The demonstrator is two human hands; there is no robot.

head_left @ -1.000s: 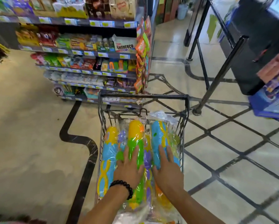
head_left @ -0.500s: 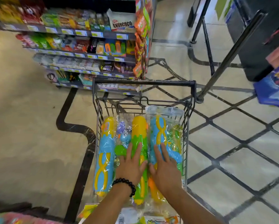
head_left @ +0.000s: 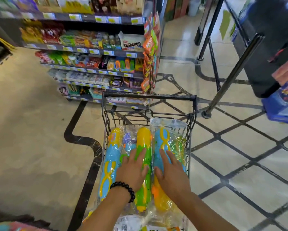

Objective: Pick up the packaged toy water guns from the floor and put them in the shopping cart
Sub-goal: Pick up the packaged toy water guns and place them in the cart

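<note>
Head view: we look down into the cart (head_left: 192,114).
Water guns (head_left: 144,142): we see them packed in clear plastic, lying side by side inside the cart.
Left hand (head_left: 133,170): our fingers lie straight, flat on the yellow-green pack.
Right hand (head_left: 172,172): our fingers are spread, resting on the blue pack.
Shelf (head_left: 93,50): snacks, beyond the cart.

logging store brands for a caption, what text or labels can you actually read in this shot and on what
"ENONCOCO": dark letters on the white cardboard box on the snack shelf; the first letter may be cut off.
Yellow shelf price tags: too blurred to read.
Hanging orange snack packets: print unreadable.
White printed labels on the clear plastic toy water gun packages in the black wire shopping cart: too small to read.
</note>
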